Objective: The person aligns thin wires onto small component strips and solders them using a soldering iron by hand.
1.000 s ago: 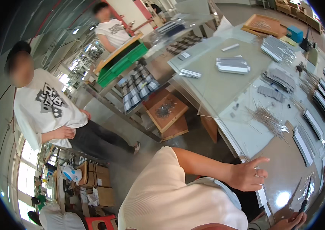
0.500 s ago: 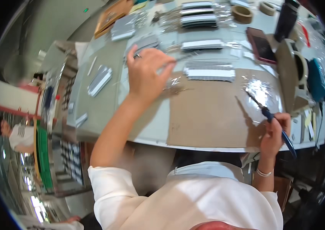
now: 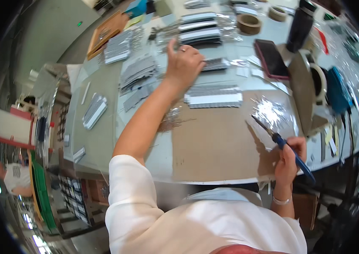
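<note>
My right hand (image 3: 290,158) is wrapped round the blue handle of a soldering iron (image 3: 277,137). Its metal tip points up and left, beside a shiny pile of thin silver pieces (image 3: 270,111). My left hand (image 3: 183,65) reaches far across the table, little finger raised, thumb and forefinger drawn together at the left end of a grey-and-white row of small strips (image 3: 216,64). What that pinch holds, if anything, is hidden. Nearer lies another row of grey-and-white parts (image 3: 214,100), at the far edge of a brown cardboard sheet (image 3: 215,144).
Bundles of grey parts (image 3: 139,73) lie left of my left hand, and stacked strips (image 3: 198,29) beyond it. Thin wire leads (image 3: 171,120) sit by the cardboard. On the right are a phone (image 3: 271,59), a dark bottle (image 3: 301,26), tape rolls (image 3: 249,24) and a beige holder (image 3: 302,91).
My left hand has moved right and farther out, to the end of the strip row. My right hand keeps the soldering iron over the cardboard. The whole view has shifted.
</note>
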Action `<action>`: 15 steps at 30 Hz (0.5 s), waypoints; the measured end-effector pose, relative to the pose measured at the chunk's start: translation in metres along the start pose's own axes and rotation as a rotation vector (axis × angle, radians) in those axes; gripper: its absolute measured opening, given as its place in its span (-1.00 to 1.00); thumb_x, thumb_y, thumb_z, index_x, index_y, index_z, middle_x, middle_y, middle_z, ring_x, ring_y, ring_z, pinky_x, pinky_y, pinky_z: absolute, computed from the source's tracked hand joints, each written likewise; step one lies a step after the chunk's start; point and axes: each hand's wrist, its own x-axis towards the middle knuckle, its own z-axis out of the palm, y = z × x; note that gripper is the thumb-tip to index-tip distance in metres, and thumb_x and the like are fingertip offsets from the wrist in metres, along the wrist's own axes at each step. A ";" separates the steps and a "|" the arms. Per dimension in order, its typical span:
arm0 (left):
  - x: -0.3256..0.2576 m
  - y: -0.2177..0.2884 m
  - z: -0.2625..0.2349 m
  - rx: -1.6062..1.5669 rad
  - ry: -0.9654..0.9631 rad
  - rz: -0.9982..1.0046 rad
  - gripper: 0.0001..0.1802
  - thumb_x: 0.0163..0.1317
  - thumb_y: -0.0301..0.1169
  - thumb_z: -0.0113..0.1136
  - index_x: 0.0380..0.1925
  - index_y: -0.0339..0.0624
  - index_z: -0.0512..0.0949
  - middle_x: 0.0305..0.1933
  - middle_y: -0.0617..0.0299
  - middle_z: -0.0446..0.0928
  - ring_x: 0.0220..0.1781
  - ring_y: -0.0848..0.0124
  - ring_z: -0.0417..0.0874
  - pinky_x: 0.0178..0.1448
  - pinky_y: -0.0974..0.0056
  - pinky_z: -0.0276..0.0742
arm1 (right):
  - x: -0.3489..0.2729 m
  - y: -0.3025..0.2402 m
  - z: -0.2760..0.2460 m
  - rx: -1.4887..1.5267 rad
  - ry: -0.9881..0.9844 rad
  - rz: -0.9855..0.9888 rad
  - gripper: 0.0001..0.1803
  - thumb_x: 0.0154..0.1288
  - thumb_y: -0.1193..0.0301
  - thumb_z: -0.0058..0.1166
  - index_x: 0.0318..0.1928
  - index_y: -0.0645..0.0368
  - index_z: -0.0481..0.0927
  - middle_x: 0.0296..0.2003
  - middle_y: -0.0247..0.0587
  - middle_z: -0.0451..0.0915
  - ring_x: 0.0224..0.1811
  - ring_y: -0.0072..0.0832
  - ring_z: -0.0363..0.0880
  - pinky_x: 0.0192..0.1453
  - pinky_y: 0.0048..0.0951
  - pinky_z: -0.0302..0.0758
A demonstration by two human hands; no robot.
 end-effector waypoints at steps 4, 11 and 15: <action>-0.005 0.007 0.005 -0.344 -0.151 -0.197 -0.57 -0.05 -0.13 0.39 -0.21 -0.13 0.65 -0.09 0.10 0.62 0.13 0.14 0.52 0.37 -0.21 0.05 | -0.006 0.037 -0.048 -0.143 0.024 0.016 -0.90 0.35 0.46 -0.07 -0.34 0.15 0.34 -0.51 -0.51 0.23 -0.52 -0.78 0.18 -0.49 -0.69 0.07; -0.021 0.012 0.018 -0.252 -0.118 -0.086 -0.62 0.00 -0.06 0.34 -0.18 0.10 0.66 0.02 0.24 0.53 0.22 0.23 0.41 0.36 -0.41 -0.12 | 0.010 0.029 -0.051 -0.018 -0.138 0.003 -0.87 0.38 0.40 -0.05 -0.21 0.20 0.46 -0.42 -0.33 0.36 -0.44 -0.58 0.31 -0.31 -0.50 0.31; -0.043 0.032 -0.042 -0.211 -0.197 -0.029 -0.69 0.00 -0.15 0.33 -0.24 0.05 0.68 0.03 0.23 0.52 0.23 0.21 0.41 0.38 -0.31 -0.06 | 0.002 -0.009 -0.008 -0.221 0.075 -0.171 -0.78 0.33 0.32 0.04 -0.40 0.18 0.46 -0.51 -0.28 0.38 -0.55 -0.52 0.30 -0.50 -0.46 0.23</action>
